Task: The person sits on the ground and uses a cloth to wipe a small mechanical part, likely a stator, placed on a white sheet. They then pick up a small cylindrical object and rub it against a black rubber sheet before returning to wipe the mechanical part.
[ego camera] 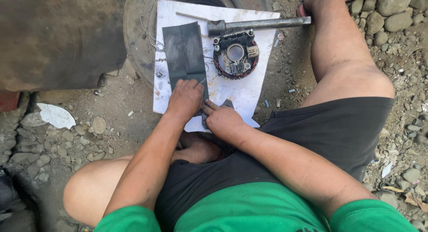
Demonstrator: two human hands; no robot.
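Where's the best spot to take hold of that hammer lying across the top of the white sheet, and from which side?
Probably the bare metal shaft of the hammer, near its middle, coming straight down from above. It lies flat and level on the white sheet, its head at the left end just above the round black and red part. The right end runs close to the person's foot, so fingers have more room mid-shaft.

Matt grey abrasive sheet (183, 49) on white paper (240, 91)

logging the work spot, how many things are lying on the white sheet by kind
dark abrasive sheet: 1
round black and red coil part: 1
hammer: 1
thin rod: 1
total on the white sheet: 4
left hand presses the abrasive sheet, right hand beside it.
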